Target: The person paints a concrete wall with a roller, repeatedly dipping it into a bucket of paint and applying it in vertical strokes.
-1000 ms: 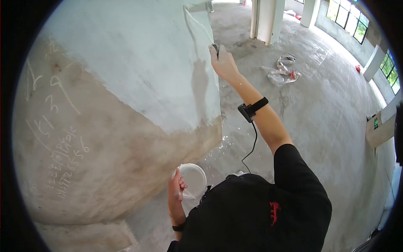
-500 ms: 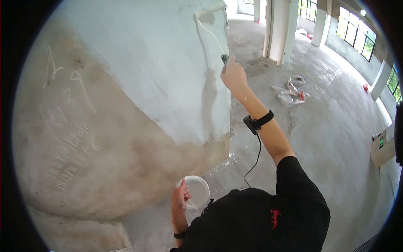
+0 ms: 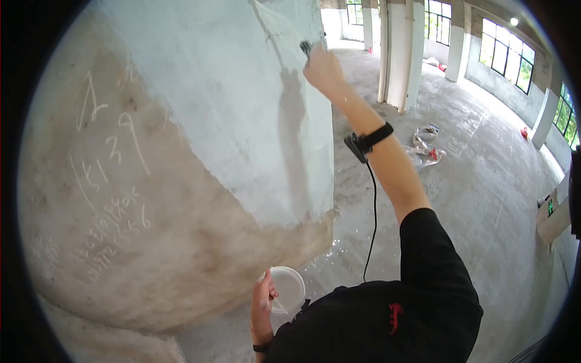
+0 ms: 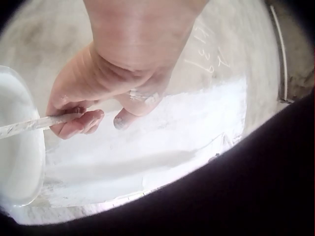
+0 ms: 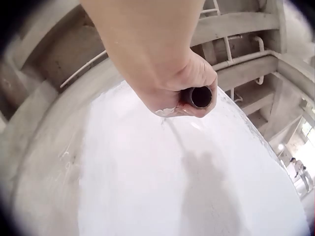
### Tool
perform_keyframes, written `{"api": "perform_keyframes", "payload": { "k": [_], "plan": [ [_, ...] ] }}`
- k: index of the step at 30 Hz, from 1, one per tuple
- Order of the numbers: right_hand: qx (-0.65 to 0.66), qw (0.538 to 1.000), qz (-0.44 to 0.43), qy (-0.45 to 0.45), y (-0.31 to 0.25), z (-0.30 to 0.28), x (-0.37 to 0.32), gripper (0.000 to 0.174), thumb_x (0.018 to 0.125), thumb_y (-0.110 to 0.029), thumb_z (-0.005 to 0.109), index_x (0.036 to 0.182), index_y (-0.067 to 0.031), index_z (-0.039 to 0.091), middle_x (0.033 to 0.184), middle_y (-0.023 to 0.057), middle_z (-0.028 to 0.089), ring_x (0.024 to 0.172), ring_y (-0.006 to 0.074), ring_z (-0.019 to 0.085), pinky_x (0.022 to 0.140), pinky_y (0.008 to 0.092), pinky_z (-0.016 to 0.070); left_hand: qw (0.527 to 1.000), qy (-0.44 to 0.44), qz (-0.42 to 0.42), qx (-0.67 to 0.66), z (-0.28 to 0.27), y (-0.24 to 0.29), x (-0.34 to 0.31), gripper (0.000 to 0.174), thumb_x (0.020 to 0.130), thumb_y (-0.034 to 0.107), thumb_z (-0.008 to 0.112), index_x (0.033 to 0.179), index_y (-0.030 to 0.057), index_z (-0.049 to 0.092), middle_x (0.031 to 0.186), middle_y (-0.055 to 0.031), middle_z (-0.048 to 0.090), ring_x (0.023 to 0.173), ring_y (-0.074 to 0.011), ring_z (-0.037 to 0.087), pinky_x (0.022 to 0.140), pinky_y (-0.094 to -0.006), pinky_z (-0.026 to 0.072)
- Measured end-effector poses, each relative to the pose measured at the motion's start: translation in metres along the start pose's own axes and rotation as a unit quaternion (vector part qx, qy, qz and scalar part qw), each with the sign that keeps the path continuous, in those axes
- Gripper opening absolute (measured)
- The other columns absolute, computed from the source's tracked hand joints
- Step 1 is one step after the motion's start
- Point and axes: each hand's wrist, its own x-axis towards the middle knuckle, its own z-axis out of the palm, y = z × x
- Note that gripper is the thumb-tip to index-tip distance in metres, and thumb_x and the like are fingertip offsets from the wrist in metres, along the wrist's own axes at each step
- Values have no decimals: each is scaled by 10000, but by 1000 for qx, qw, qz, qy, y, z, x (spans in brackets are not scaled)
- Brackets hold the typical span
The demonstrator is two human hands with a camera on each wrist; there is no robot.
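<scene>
My right hand is raised beside the wall and grips the dark handle of a paint roller. The roller's thin frame runs up past the top of the head view, so its head is hidden. In the right wrist view the handle's round hollow end sticks out of the fist. Low by the wall, my left hand holds a white bucket by its thin handle. White smears mark both hands. The wall has a white painted area above a bare brownish part.
Chalk writing covers the bare wall at left. White specks dot the concrete floor by the wall's corner. Clear plastic bags lie on the floor, pillars stand beyond, and a person appears far off.
My right hand dropped a little, then rose along the wall with the roller, whose head has passed out of the top of the view. The left hand keeps holding the bucket.
</scene>
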Motion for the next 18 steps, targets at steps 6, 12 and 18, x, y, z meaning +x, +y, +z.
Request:
{"api": "perform_keyframes", "payload": {
  "k": [6, 12, 18],
  "plan": [
    [-14, 997, -40, 65, -28, -28, 61, 256, 765, -74, 539, 952, 94, 489, 797, 335, 621, 795, 475, 639, 733, 517, 520, 1000, -15, 17, -6, 4, 5, -4, 425, 894, 451, 627, 820, 49, 511, 537, 63, 341, 447, -87, 361, 476, -266, 357],
    [-31, 997, -58, 39, -47, -66, 84, 467, 805, -210, 575, 1073, 161, 481, 892, 341, 625, 878, 447, 646, 769, 469, 531, 1000, -8, 23, -2, 6, 8, -9, 399, 908, 437, 614, 818, 66, 495, 548, 64, 334, 439, -70, 356, 452, -255, 367],
    [111, 987, -52, 109, -34, -73, 114, 610, 878, -517, 564, 976, 85, 543, 855, 277, 631, 834, 381, 642, 722, 442, 494, 999, -8, 43, -13, 4, 5, -8, 374, 916, 427, 603, 772, 99, 496, 537, 67, 331, 429, -67, 353, 435, -252, 359]
  ]
}}
